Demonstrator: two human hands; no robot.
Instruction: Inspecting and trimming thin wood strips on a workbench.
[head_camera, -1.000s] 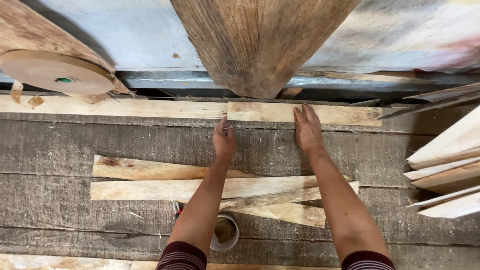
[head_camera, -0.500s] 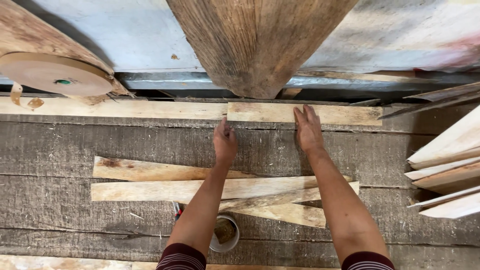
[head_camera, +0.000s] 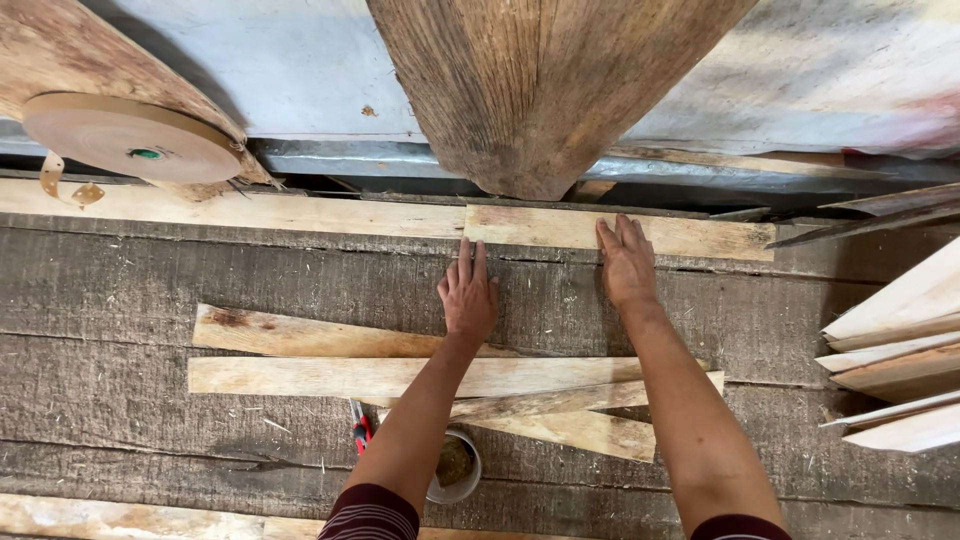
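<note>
Both hands flat on a short pale board at frame centre, nothing gripped.

Left hand (head_camera: 468, 296) has its fingers extended, tips at the short board's (head_camera: 560, 229) left end; right hand (head_camera: 627, 264) lies palm-down, fingers together, on its middle. The board lies end to end with a long plank (head_camera: 230, 210) along the tabletop (head_camera: 150, 280) back edge, under a big timber post (head_camera: 540, 90). Loose slats (head_camera: 400, 375) and a small tin (head_camera: 455, 470) sit under the forearms. Risks: rough edges could splinter fingertips; uneven pressure could skew the joint; an elbow could knock the tin.
</note>
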